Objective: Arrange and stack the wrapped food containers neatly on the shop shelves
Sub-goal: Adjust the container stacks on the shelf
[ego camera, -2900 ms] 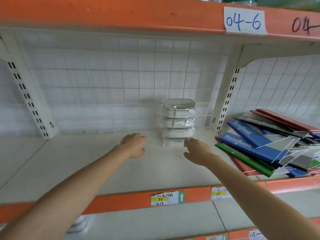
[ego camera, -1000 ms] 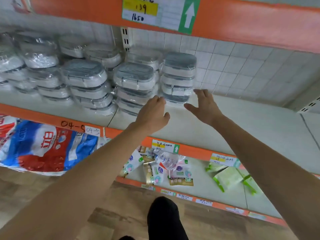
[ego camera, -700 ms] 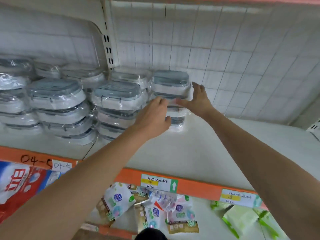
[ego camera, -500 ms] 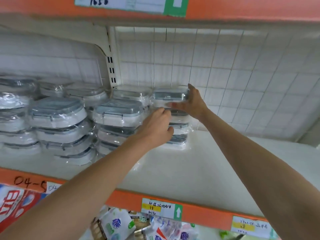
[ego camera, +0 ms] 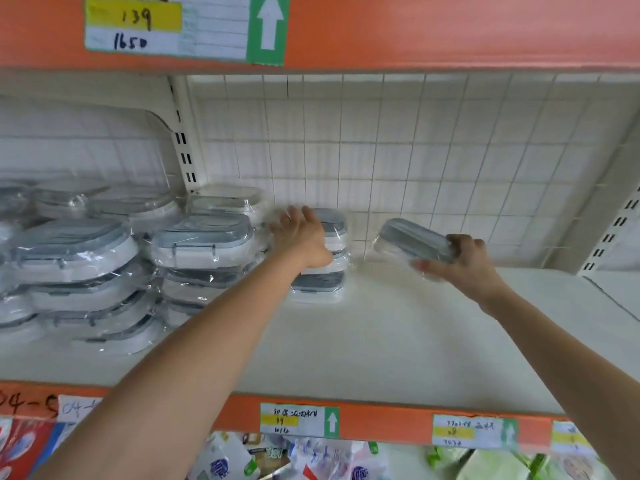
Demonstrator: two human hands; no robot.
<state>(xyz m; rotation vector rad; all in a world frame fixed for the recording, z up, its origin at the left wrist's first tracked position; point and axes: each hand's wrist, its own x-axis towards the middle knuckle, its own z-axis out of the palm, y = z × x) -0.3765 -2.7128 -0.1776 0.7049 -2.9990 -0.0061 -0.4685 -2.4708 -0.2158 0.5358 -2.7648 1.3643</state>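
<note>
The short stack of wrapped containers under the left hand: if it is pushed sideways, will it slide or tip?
The short stack is narrow, so it may tip. Its glossy wrap probably slides easily on the smooth shelf. The left hand resting on it should steady it.

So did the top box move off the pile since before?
Yes. The top container now sits tilted in the right hand, off to the right of the stack and clear of it, above the shelf.
</note>
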